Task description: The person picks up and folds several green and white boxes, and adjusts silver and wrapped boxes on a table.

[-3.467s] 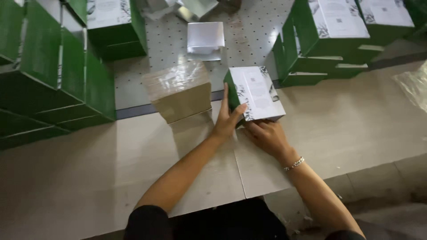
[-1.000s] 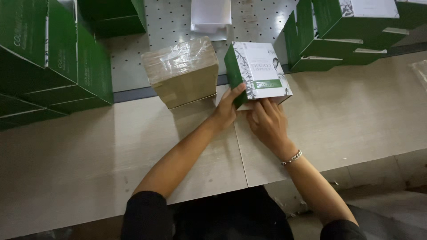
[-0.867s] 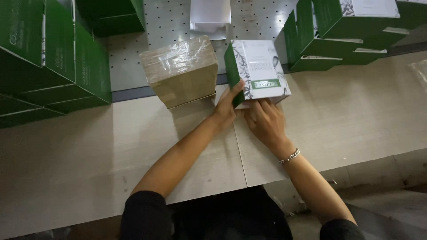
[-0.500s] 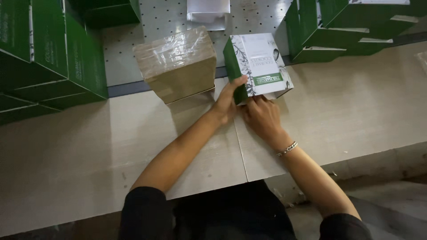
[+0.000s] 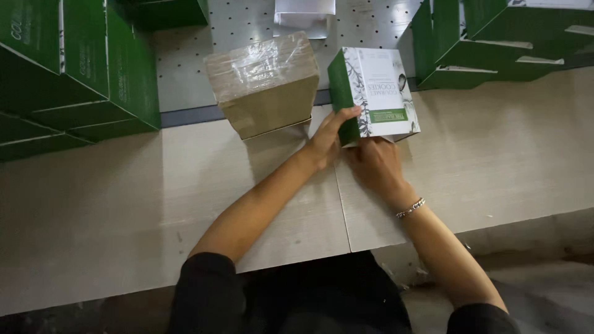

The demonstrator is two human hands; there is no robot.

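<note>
While the green-and-white carton [image 5: 375,93] is gripped at the table's [image 5: 495,161] far edge, at twelve o'clock, by the left hand [image 5: 328,137] on its green side and the right hand [image 5: 374,167] beneath, its near flap is best pressed squarely, the wrapped brown bundle [image 5: 265,83] at nine o'clock left unnudged

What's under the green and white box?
The green and white box rests on the pale tabletop, with the left hand and right hand at its near end. Its underside is hidden.
</note>
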